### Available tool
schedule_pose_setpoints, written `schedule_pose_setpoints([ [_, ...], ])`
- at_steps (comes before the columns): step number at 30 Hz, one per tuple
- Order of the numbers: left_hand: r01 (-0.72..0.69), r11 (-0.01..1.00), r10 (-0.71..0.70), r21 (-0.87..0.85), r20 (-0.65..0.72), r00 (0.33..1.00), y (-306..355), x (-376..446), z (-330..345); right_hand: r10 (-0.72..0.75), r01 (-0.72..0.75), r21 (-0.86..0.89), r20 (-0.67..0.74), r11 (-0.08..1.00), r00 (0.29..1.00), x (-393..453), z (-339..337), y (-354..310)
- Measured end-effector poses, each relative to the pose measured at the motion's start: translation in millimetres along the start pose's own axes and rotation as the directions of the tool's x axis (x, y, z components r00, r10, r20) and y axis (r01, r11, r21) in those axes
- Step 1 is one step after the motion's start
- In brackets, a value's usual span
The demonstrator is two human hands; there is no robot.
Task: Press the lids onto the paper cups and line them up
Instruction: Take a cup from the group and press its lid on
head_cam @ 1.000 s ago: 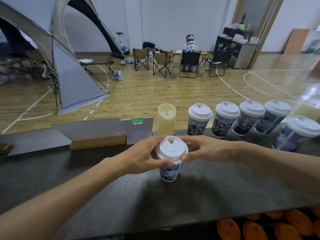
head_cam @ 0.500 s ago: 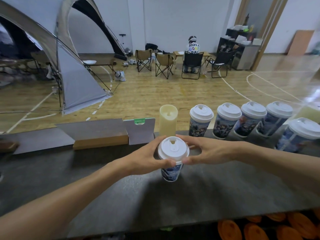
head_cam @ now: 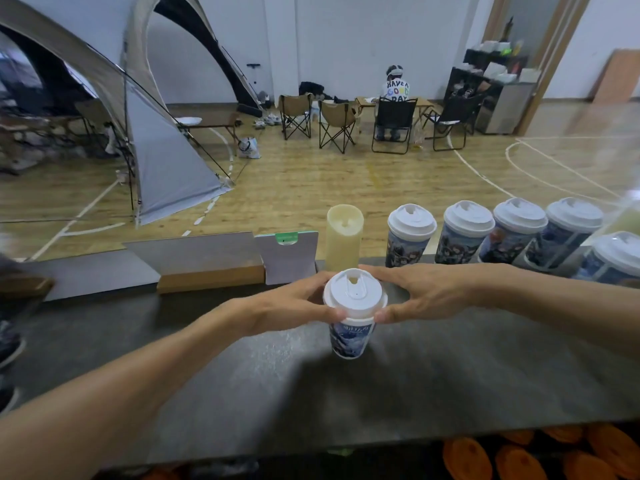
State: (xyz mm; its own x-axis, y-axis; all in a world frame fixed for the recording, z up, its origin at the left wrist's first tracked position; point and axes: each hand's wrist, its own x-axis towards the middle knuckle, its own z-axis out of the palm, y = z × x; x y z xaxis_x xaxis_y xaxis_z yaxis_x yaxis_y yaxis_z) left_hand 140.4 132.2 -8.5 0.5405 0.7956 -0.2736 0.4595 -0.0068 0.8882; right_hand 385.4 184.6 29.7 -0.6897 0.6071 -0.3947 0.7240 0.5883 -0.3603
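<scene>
Our two hands are both wrapped around the top of one cup: the left hand (head_cam: 294,306) grips the left side of the white lid (head_cam: 355,292), and the right hand (head_cam: 422,292) grips the right side, with thumbs low at the rim and fingers curled round the back. We think we hold it from both sides like this so the lid gets squeezed down evenly all the way round and the cup does not tip. The paper cup (head_cam: 350,337) stands upright on the dark desk (head_cam: 242,375), close in front of us and about in the middle. The lid looks flat and snug, so we guess this one is almost done. Farther back on the right, a row of cups with lids on (head_cam: 491,233) stands along the far edge of the desk, with one more lidded cup (head_cam: 613,258) nearer at the far right. Just behind our cup stands a tall pale candle (head_cam: 344,237), at the left end of that row. It sits about where the next cup might go, so we may need to steer around it. A grey card stand (head_cam: 207,261) is well off to the left and is not in our way
</scene>
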Motion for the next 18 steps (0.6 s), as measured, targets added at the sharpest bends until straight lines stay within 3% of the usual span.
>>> schedule_pose_setpoints([
  [5,0.102,0.983,-0.110,-0.150,-0.047,0.993,-12.9,3.2,-13.7,0.037,-0.037,-0.016,0.031,0.999,0.999,2.7,0.3,2.2],
  [15,0.088,0.966,-0.122,-0.245,-0.127,0.984,-11.8,11.3,-14.5,0.073,-0.072,-0.012,0.048,0.997,0.996,-2.4,2.3,1.8],
  [18,0.093,0.983,-0.128,-0.155,-0.231,0.965,-4.3,19.4,-15.7,0.058,-0.058,0.004,0.041,0.998,0.997,-1.1,3.2,2.6],
])
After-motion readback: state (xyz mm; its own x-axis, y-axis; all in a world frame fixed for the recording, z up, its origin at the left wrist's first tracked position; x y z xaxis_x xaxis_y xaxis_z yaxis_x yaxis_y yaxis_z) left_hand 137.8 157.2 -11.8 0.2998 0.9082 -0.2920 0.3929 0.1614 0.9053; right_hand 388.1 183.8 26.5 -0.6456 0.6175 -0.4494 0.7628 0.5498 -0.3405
